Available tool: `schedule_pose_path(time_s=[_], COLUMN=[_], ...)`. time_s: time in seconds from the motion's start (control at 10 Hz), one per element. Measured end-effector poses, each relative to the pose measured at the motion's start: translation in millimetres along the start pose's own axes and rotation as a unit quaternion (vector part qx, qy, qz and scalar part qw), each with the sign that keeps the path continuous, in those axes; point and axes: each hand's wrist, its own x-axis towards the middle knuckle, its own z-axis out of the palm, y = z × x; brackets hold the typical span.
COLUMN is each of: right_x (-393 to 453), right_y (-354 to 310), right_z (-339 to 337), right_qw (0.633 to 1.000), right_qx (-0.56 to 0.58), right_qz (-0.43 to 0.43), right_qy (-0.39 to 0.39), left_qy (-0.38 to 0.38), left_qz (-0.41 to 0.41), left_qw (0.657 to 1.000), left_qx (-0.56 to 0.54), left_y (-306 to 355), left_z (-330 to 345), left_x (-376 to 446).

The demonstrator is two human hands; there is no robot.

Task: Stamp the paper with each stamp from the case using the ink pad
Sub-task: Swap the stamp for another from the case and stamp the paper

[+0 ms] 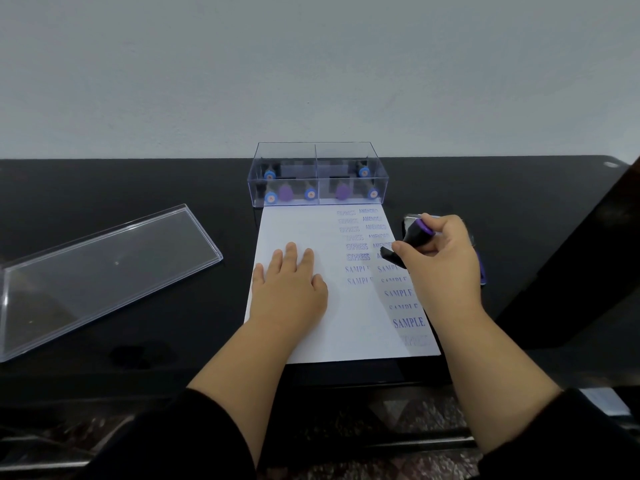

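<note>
- one sheet of paper (311, 230), loads of purple prints on it
- one clear case (318, 178), two compartments
- stamps in the case: looks like six, hard to tell
- one stamp (412, 239) out of it
- one clear lid (104, 268)
- two hands

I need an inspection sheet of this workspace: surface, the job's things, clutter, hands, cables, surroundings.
Surface: black table, glossy.
Job's things: white paper in front of the clear case, its right part bearing rows of EXPRESS, AMENDED and SAMPLE prints; blue-capped and purple stamps in the case; ink pad mostly hidden behind the right hand.
Clutter: clear lid lying left of the paper.
Hands: left hand flat on the paper; right hand grips a black and purple stamp at the paper's right edge.
Cables: nothing seen.
Surroundings: plain pale wall; patterned floor below the table.
</note>
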Motion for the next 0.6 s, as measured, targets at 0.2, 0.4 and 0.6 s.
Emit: schedule_pose_path(time_s=[0.2,0.4,0.6], right_x=[-0.1,0.2,4.8], right_y=[-1.1,-2.8,-4.3], right_z=[-0.7,-3.5,-8.5], right_qw=[1.000,1.000,1.000], right_qx=[0.000,-0.007,-0.004], right_qz=[0.003,0.006,0.013], right_qy=[0.001,0.003,0.012], left_qy=[-0.004,-0.007,-0.001], left_qz=[-0.001,-0.001,-0.001], left_qw=[1.000,1.000,1.000], left_qx=[0.002,0.002,0.001], left_y=[0.5,0.1,0.2], left_z=[-1.0,-0.9,-0.1], left_x=[-0.2,-0.4,-0.3])
